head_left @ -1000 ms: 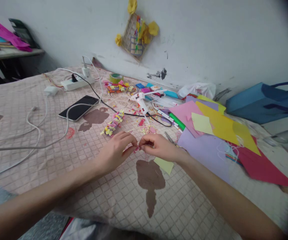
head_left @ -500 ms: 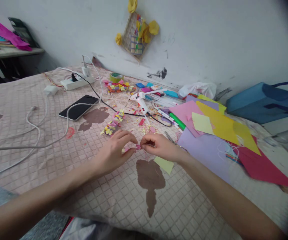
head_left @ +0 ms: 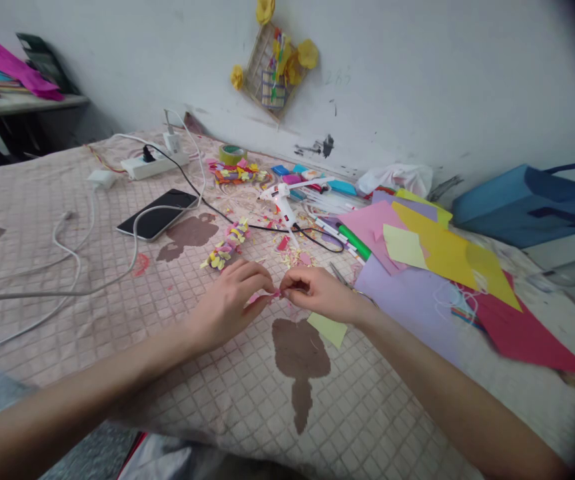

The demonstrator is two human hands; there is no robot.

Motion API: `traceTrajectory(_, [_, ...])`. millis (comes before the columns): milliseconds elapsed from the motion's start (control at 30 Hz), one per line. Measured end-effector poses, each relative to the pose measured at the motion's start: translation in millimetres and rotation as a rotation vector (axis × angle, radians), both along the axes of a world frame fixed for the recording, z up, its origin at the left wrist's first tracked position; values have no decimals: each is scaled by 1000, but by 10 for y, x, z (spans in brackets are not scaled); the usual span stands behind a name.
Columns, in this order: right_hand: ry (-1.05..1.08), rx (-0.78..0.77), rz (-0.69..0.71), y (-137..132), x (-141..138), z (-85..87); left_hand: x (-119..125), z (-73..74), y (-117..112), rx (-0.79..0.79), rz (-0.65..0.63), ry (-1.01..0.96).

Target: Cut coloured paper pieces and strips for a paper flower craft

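Two bare hands are up over a soft, quilted bed cover [head_left: 67, 333], and they are working on a small piece of pink paper [head_left: 262, 297]. The paper is thin and a bit crumpled, and it sits right between the hands, just above the cover. The left hand [head_left: 230, 308] comes in from the left with its fingers [head_left: 257, 275] curled over. The right hand [head_left: 320, 295] comes in from the right, and its fingers [head_left: 297, 281] are bent and pinched. Both hands are gripping the paper at the fingertips, one at each end, and their fingertips nearly touch.

Just behind the left hand lies a bumpy strip of paper flowers [head_left: 224, 245], pink and yellow. Little paper bits [head_left: 292, 257] are scattered near it. A white glue gun [head_left: 281, 203] lies past the right hand, with its black cord running across the cover. Metal scissors [head_left: 340, 275] are tucked by the right wrist, partly on a flat purple paper sheet [head_left: 407, 307]. A pale green paper scrap [head_left: 327, 331] lies under the right wrist. Smooth yellow, pink and red paper sheets [head_left: 447, 247] are piled on the right.
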State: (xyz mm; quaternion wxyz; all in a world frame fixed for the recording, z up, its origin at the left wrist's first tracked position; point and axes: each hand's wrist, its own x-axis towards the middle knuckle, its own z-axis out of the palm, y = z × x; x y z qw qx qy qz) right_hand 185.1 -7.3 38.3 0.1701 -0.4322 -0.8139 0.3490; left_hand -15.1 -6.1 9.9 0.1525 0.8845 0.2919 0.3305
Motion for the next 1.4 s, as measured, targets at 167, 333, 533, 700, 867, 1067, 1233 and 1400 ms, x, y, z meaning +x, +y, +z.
traceTrajectory(167, [-8,4,0,-2,1,14,-9,-2,-4,-1,-13,-8])
traceTrajectory(333, [-8,-9,1,-7,0,25,-22,-17,10,12,-16,-1])
traceTrajectory(533, [-1,-19,8,-9,-12,28,-24,-21,11,34,-18,12])
traceTrajectory(700, [0,-32,9,-6,-18,27,-14,-24,0,59,-14,30])
traceTrajectory(867, [11,-36,12,-5,-13,24,-9,-29,-1,55,-5,41])
traceTrajectory(1067, [9,-31,6,-16,-10,37,-29,-34,-6,47,-10,40])
traceTrajectory(1233, [10,-37,8,-16,-16,43,-32,-26,-12,49,-9,63])
traceTrajectory(1400, [2,-30,9,-13,-16,34,-35,-26,-14,55,-14,67])
